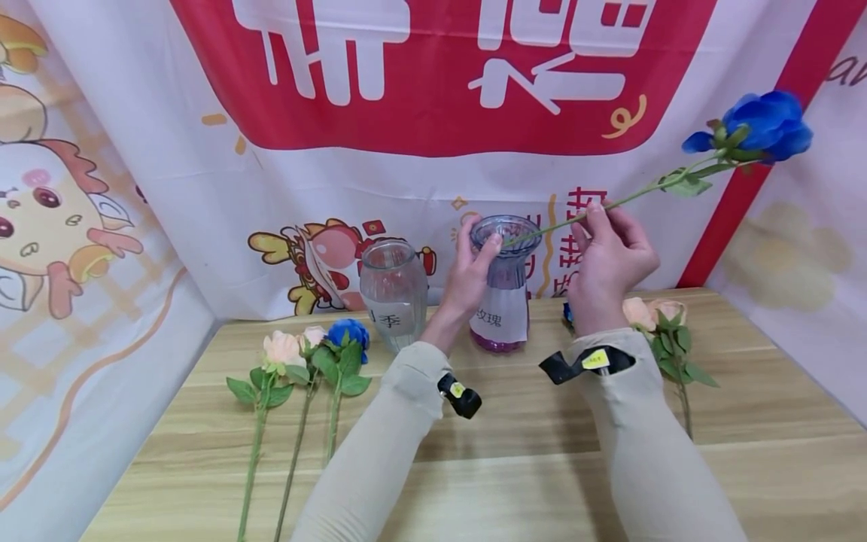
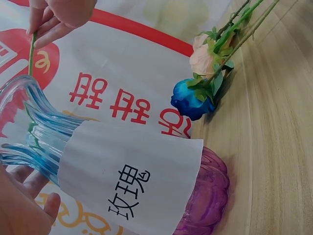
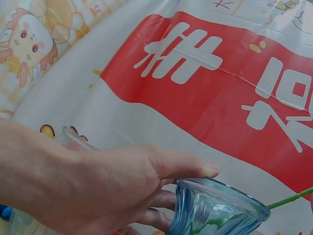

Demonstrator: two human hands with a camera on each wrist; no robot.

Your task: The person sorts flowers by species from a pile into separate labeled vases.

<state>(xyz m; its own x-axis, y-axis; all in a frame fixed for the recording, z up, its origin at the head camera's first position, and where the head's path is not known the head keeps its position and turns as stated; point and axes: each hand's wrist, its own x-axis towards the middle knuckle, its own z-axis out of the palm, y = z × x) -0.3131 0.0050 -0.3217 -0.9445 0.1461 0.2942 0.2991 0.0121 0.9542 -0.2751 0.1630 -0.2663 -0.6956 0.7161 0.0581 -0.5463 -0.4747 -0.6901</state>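
Tabletop of pale wood grain [image 1: 504,482], in the head view, runs to its back edge behind the flared blue-and-purple glass vase [image 1: 511,277] your left hand [image 1: 467,280] grips, your right hand [image 1: 609,263] pinching a slanting, full-petalled blue flower [image 1: 765,128]; the left-wrist view, then the right, shows its green stem [image 2: 32,126] inside the vase's neck.

the head view looks forward and down at the surface [image 1: 501,459]; the wrist views, left sideways, right facing the banner [image 3: 161,100], share the blue-rimmed vase [image 2: 132,178] up close.
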